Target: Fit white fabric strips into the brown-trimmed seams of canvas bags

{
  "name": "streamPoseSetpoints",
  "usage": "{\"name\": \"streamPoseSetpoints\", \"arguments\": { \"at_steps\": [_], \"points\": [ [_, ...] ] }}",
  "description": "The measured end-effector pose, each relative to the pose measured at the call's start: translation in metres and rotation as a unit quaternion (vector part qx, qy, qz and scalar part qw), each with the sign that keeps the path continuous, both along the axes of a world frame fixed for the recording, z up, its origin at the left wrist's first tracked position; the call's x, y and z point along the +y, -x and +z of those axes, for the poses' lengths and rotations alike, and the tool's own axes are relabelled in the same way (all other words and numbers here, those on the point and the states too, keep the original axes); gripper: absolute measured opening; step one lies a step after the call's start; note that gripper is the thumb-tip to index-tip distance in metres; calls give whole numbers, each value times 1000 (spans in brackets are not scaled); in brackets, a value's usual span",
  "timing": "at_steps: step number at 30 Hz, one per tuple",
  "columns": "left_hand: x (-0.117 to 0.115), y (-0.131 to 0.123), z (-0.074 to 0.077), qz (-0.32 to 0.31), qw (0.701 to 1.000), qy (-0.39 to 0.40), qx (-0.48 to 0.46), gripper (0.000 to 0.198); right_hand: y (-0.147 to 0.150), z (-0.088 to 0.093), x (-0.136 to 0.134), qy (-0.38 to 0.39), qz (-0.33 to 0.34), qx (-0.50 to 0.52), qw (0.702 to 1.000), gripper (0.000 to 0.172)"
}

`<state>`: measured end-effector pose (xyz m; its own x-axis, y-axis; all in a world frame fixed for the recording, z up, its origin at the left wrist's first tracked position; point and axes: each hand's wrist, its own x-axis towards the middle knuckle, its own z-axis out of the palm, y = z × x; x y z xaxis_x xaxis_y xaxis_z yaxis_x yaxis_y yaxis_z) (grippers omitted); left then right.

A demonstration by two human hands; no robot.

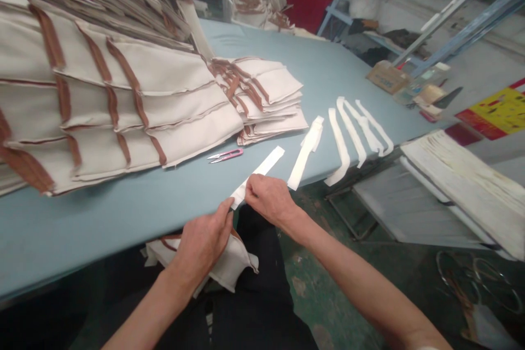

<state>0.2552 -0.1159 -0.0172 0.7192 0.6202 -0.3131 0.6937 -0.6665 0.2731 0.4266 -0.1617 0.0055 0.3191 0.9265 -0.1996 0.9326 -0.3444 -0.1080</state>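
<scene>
A short white strip (267, 163) lies slantwise at the front edge of the blue-covered table. The curled fingers of my right hand (268, 197) are closed on its middle. At the strip's near end, my left hand (205, 238) pinches it with fingertips and thumb. Beneath my left hand, a cream fabric piece with brown trim (232, 265) hangs over my lap, partly hidden by the hand. Pink-handled thread snips (226, 155) rest on the table, beyond my hands. To the right of the strip lies another white strip bundle (305, 150).
Large stacks of cream panels with brown bands (176, 98) cover the table's left side. A smaller panel stack (274, 87) sits beside them. Several white strips (339, 147) hang toward the right edge. A cardboard box (388, 76) and a white-topped stand (463, 186) are farther right.
</scene>
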Motion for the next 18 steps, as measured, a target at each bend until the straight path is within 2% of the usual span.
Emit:
{"name": "streamPoseSetpoints", "arguments": {
  "at_steps": [6,12,15,18],
  "points": [
    [2,0,1,-10,1000,0,-8,43,-13,-10,0,-28,-33,24,999,17],
    [2,1,-1,-15,1000,3,-18,42,-46,-9,-7,-101,-113,87,985,10],
    [2,0,0,-15,1000,8,-16,42,-65,-4,-15,-179,-171,146,958,13],
    [2,0,1,-16,1000,8,-12,42,-84,-3,-18,-264,-236,237,904,13]
  ]
}}
